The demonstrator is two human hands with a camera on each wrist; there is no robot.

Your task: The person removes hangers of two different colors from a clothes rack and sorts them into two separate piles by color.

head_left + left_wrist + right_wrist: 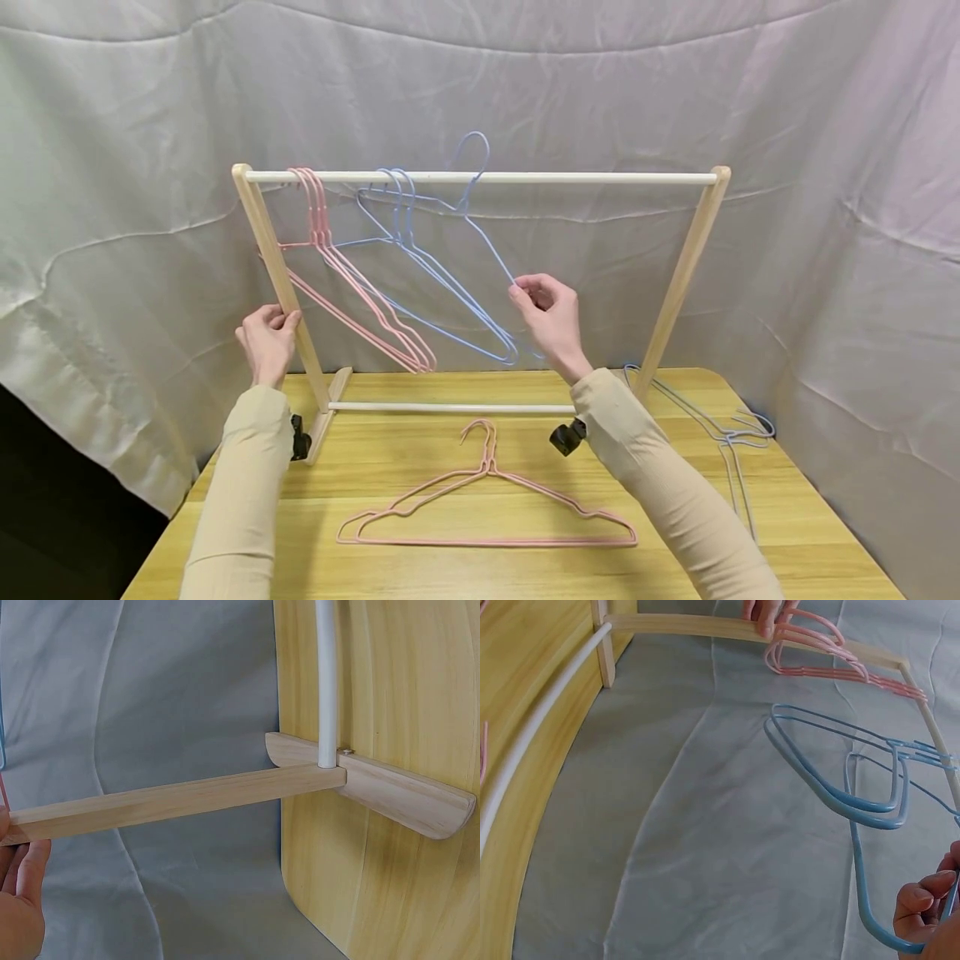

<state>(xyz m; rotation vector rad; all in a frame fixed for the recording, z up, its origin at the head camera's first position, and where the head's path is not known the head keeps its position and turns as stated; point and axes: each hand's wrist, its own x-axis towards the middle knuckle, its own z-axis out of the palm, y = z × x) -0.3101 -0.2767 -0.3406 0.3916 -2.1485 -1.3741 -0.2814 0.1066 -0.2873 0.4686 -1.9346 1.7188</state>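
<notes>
My right hand (553, 317) pinches a blue clothes hanger (489, 242) by its right arm, and the hook stands up above the white rail (585, 177). In the right wrist view the thumb and fingers (922, 900) close round the blue wire. My left hand (268, 340) grips the left wooden post (279, 271) of the garment rack about halfway up. Left of the held hanger, two blue hangers (427, 262) hang from the rail. Farther left, near the post, hangs a group of three pink hangers (322, 212).
Two pink hangers (495, 543) lie overlapping on the wooden table (420, 575) in front of the rack. Several blue-grey hangers (731, 435) lie at the table's right, beside the right post (678, 279). A lower white bar (457, 408) joins the posts. Grey curtain (600, 92) hangs behind.
</notes>
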